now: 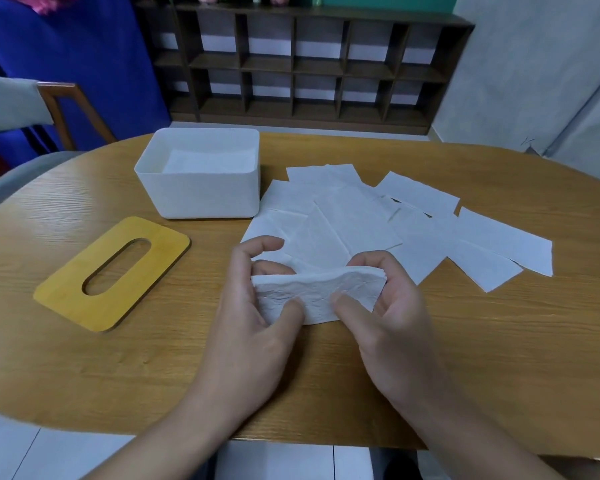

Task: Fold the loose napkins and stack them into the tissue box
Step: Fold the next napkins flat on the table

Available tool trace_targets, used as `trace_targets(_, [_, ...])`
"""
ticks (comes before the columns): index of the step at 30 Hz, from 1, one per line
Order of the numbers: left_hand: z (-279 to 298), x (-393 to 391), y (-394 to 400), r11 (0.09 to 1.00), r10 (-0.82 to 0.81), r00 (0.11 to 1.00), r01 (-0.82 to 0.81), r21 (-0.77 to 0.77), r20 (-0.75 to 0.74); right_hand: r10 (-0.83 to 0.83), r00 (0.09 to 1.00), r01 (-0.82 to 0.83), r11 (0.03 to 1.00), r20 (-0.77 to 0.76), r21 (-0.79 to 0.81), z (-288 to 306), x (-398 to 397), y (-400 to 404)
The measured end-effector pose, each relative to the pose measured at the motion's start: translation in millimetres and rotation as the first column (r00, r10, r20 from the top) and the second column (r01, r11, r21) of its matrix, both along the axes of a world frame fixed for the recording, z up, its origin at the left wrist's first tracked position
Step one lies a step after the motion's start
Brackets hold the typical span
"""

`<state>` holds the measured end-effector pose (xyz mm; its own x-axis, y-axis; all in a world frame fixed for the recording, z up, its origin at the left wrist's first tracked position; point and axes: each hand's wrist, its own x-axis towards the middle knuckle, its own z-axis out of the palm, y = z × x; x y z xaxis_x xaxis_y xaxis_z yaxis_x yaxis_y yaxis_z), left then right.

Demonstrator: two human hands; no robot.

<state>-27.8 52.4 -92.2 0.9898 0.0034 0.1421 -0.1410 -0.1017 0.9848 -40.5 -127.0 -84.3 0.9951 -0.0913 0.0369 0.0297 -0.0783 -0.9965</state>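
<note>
1. At the far left a chair [59,109] with a wooden frame stands beside the wooden table [118,375].
2. One yellow wooden lid [111,271] with an oval slot lies flat on the table's left part, apart from the box.
3. One white tissue box [201,192] stands open behind the lid; a flat layer of folded napkins [208,161] lies in its bottom, their number not countable.
4. The left hand [253,306] reaches in from below, its thumb pressed on the near face of a folded napkin [319,296] and its fingers curled behind that napkin's left end, gripping it.
5. The right hand [392,317] mirrors this pose, thumb on the front and fingers curled over the top right edge, gripping the same napkin, which is held just above the table in front of the person.
6. Behind and to the right of the hands, loose napkins [413,233] lie spread and overlapping on the table, just beside the box; roughly eight sheets, the overlap preventing an exact count.
7. One dark shelf unit [309,64] of open compartments stands against the far wall.
</note>
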Motion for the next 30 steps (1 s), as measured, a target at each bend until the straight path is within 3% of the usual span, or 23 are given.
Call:
trace_targets(5, [3,3,3,1.0,0.007,0.999,-0.007,0.016,0.033,-0.028,0.999,0.03,0.992,0.019,-0.119,2,4,-4])
trace_targets(10, [21,11,13,0.99,-0.04,0.997,0.031,-0.139,-0.067,0.01,0.999,-0.009,1.0,-0.036,0.016,9,6,-14])
trace_targets(15, [31,19,32,0.97,-0.076,0.994,0.092,0.225,-0.079,-0.084,0.994,0.087,0.995,-0.071,0.038,11,17,-19])
trace_targets(20, [26,24,37,0.967,-0.014,1.0,0.013,0.253,0.001,-0.109,0.99,0.119,0.985,-0.089,0.127,15,22,-13])
trace_targets(30, [28,48,51,0.963,0.11,0.99,-0.129,0.238,0.094,-0.253,0.967,0.253,0.968,0.037,-0.004,25,32,12])
